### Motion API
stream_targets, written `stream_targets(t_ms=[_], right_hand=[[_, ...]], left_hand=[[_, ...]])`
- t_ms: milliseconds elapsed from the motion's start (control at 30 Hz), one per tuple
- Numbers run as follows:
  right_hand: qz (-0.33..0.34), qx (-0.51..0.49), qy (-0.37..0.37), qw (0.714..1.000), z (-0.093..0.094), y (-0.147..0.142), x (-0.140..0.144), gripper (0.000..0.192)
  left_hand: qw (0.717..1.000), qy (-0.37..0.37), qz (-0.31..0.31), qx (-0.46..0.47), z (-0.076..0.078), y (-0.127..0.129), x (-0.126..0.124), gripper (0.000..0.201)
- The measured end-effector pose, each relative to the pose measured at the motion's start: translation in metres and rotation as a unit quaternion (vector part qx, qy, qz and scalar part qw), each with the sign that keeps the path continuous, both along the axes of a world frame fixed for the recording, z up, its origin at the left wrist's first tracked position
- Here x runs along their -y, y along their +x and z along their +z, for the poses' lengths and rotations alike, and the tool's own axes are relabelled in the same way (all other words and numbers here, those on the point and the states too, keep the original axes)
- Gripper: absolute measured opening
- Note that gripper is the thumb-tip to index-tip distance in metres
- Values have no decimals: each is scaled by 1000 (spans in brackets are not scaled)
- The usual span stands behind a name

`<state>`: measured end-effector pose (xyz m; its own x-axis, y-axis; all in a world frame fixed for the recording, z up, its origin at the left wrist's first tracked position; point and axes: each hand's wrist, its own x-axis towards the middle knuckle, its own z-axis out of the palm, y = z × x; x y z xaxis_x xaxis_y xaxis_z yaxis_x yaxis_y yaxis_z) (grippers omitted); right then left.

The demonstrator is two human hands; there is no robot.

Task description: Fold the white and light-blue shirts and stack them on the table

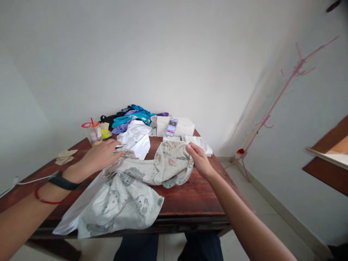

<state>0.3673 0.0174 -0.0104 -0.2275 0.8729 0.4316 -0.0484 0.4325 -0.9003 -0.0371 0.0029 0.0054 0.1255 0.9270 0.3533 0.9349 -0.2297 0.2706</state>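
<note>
A pale garment with a grey cartoon-cat print (pixel 126 203) lies rumpled across the front of the table, its lower part spread to the table's front edge. My right hand (pixel 199 159) pinches the right side of its round opening, where a small pink label shows inside. Over the garment's bunched left end is my left hand (pixel 104 154), its fingers stretched out and apart. Beneath the garment on the left, a white cloth (pixel 81 206) sticks out. Just beyond my left fingertips lies a crumpled white garment (pixel 136 136).
On the wooden table (pixel 187 203) are a heap of blue and purple clothes (pixel 136 117), a white box (pixel 185 127), a folded white cloth (pixel 201 143), a plastic cup with a straw (pixel 94 134), and beige scraps (pixel 65 156). A pink coat stand (pixel 280 98) leans right.
</note>
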Motion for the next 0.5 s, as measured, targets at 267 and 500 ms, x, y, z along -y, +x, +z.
stream_targets(t_ms=[267, 500], right_hand=[[76, -126, -104, 984, 10, -11, 0, 34], [90, -114, -139, 980, 0, 20, -5, 49]], left_hand=[[914, -251, -317, 40, -16, 95, -45, 73], [897, -273, -328, 115, -26, 100, -68, 49]])
